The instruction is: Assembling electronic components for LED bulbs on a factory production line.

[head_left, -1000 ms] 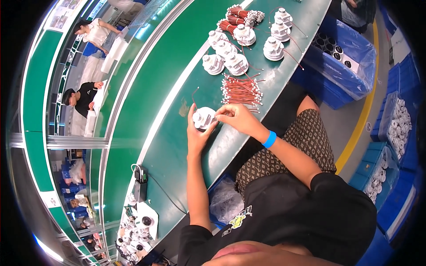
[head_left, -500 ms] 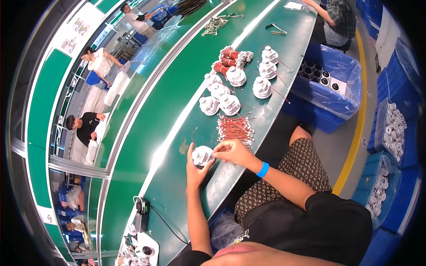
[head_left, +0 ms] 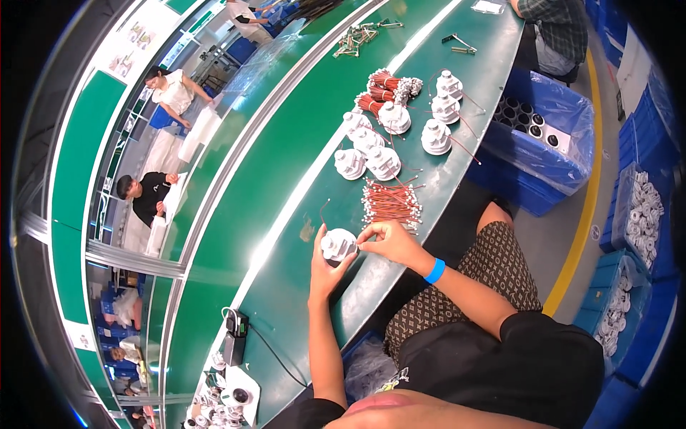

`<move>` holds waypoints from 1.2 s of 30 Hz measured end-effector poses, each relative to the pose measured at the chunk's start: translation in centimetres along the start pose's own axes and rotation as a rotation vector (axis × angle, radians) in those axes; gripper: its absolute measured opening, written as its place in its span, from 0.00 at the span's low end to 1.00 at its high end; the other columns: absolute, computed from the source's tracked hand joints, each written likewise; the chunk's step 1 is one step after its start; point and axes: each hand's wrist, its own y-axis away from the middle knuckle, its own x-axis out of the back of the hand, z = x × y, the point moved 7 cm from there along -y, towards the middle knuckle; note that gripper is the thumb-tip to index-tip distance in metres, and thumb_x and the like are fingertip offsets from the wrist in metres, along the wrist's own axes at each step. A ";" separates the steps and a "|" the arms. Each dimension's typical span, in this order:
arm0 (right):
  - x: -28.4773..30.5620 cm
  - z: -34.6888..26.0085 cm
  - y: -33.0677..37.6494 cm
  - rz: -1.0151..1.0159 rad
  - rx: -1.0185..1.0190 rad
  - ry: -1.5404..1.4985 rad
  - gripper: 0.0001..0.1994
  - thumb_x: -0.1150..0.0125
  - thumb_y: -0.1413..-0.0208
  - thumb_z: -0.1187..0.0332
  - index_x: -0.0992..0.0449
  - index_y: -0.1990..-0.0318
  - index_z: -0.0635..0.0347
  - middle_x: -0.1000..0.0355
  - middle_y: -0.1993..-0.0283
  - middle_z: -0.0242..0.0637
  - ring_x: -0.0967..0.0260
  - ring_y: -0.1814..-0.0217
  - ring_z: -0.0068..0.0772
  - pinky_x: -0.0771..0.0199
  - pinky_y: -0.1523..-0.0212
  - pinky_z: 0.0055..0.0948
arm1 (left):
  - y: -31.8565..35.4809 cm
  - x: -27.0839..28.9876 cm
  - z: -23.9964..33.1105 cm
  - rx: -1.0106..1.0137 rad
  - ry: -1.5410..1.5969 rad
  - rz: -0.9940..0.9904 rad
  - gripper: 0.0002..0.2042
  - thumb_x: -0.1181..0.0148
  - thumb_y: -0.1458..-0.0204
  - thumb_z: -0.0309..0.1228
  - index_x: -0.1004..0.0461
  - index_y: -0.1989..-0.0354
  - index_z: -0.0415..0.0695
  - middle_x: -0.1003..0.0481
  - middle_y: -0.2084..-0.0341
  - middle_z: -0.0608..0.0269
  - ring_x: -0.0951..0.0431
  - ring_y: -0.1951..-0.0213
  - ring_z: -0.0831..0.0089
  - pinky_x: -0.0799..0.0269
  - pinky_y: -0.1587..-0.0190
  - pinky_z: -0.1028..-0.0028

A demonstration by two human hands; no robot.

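A white round plastic housing with a stepped top sits in my left hand, its fingers and thumb wrapped round the sides. A thin red wire sticks up behind it. My right hand, with a blue wristband, pinches at the housing's right edge; whatever is between those fingertips is too small to make out. Just beyond the hands lies a loose pile of red wires with white connectors. Farther off stand several similar white housings, some with wires trailing from them.
Bundled red wires lie behind the housings on the green bench. A black power adapter with a cable is at left, near white parts. Blue bins stand on the right. Other people work across and farther along.
The whole view has shifted slightly, so the bench appears farther right. Both hands stay at the same housing, with the right fingertips still at its edge.
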 end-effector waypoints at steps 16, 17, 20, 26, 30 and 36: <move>0.0 0.1 0.5 0.018 0.023 -0.027 0.05 0.36 0.52 0.77 0.23 0.66 0.64 0.26 0.71 0.27 0.32 0.70 0.13 0.30 0.68 0.18 | 0.2 -0.5 0.8 -0.019 0.016 0.005 0.50 0.25 0.60 0.32 0.52 0.30 0.43 0.32 0.44 0.50 0.29 0.44 0.62 0.33 0.42 0.66; 0.1 -0.1 0.4 0.023 0.039 -0.018 0.05 0.36 0.52 0.76 0.23 0.66 0.64 0.26 0.71 0.27 0.32 0.70 0.13 0.30 0.68 0.18 | -0.1 -0.6 -0.1 -0.025 0.075 -0.010 0.49 0.25 0.59 0.31 0.53 0.30 0.43 0.33 0.43 0.50 0.30 0.43 0.63 0.34 0.41 0.66; -0.2 -0.9 0.3 0.026 0.117 0.061 0.05 0.35 0.50 0.77 0.25 0.67 0.63 0.30 0.70 0.23 0.37 0.70 0.10 0.35 0.70 0.15 | -0.3 -0.8 -0.7 0.008 0.238 -0.061 0.48 0.27 0.57 0.27 0.55 0.30 0.43 0.35 0.40 0.49 0.32 0.42 0.64 0.35 0.40 0.67; -0.7 -1.7 0.7 0.066 0.084 0.042 0.04 0.37 0.49 0.78 0.24 0.65 0.66 0.26 0.68 0.28 0.30 0.67 0.14 0.27 0.64 0.17 | -0.1 -0.5 0.1 0.017 0.208 -0.165 0.46 0.30 0.57 0.23 0.53 0.30 0.42 0.37 0.39 0.51 0.33 0.41 0.67 0.36 0.39 0.69; -0.8 -0.9 0.8 0.061 0.080 -0.008 0.04 0.38 0.48 0.79 0.24 0.64 0.67 0.25 0.68 0.30 0.28 0.66 0.16 0.26 0.62 0.19 | 0.2 -0.8 -0.8 0.117 0.200 -0.202 0.44 0.27 0.59 0.26 0.47 0.32 0.42 0.36 0.42 0.53 0.31 0.43 0.68 0.35 0.40 0.69; -1.5 -1.2 1.2 0.080 0.089 -0.015 0.04 0.38 0.47 0.78 0.24 0.64 0.67 0.25 0.68 0.30 0.28 0.66 0.16 0.25 0.62 0.19 | 0.3 -0.3 -1.8 0.109 0.006 -0.156 0.42 0.21 0.67 0.32 0.36 0.40 0.40 0.35 0.48 0.54 0.28 0.48 0.65 0.31 0.46 0.69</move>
